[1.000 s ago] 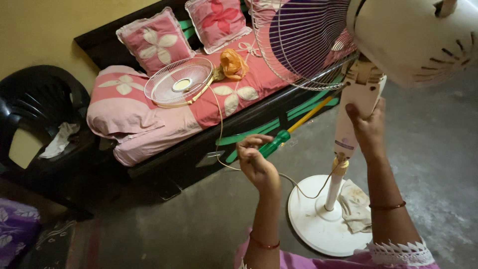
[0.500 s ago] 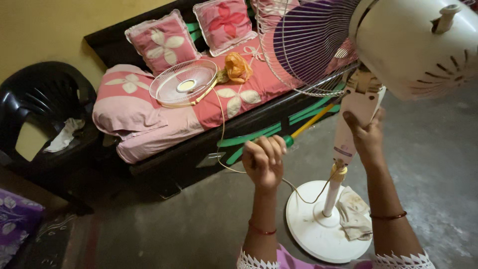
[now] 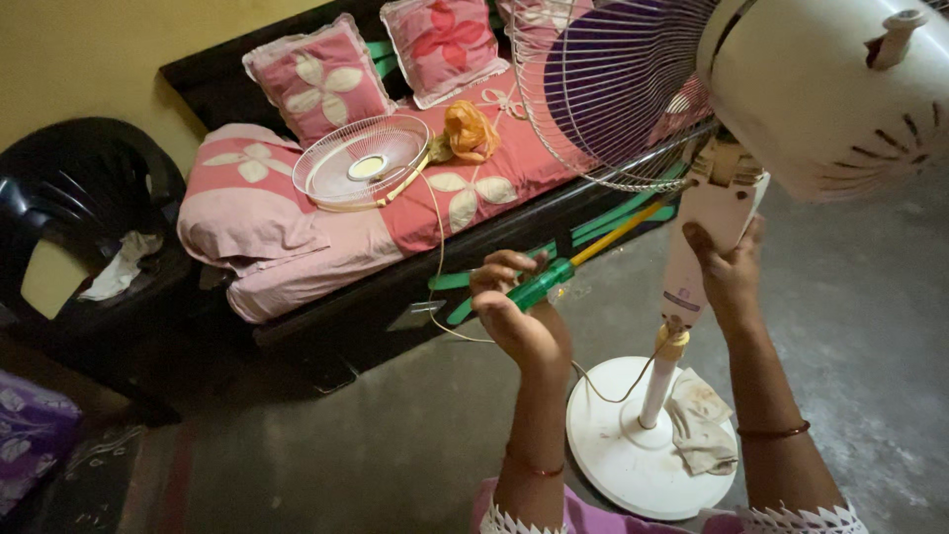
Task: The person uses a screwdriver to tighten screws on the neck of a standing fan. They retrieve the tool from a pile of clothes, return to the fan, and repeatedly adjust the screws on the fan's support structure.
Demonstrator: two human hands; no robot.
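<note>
A white pedestal fan stands before me, its motor housing (image 3: 830,89) at top right with the wire rear grille (image 3: 613,89) and purple blades behind it. My right hand (image 3: 730,272) grips the fan's white neck (image 3: 707,213) just under the housing. My left hand (image 3: 514,311) is raised in front of the bed, fingers curled on a thin pale cord (image 3: 440,257) that runs from the bed down toward the round white base (image 3: 613,455). A green and yellow stick (image 3: 593,247) lies behind that hand.
The fan's loose front grille (image 3: 361,163) and an orange cloth (image 3: 470,129) lie on the pink bed (image 3: 297,247) with two flowered cushions (image 3: 321,79). A rag (image 3: 700,425) sits on the base. A black plastic chair (image 3: 89,198) stands left, a purple bundle (image 3: 30,435) lower left.
My left hand has turned and lifted a little with the cord in it. My right hand keeps its hold on the fan neck. The view has shifted slightly.
</note>
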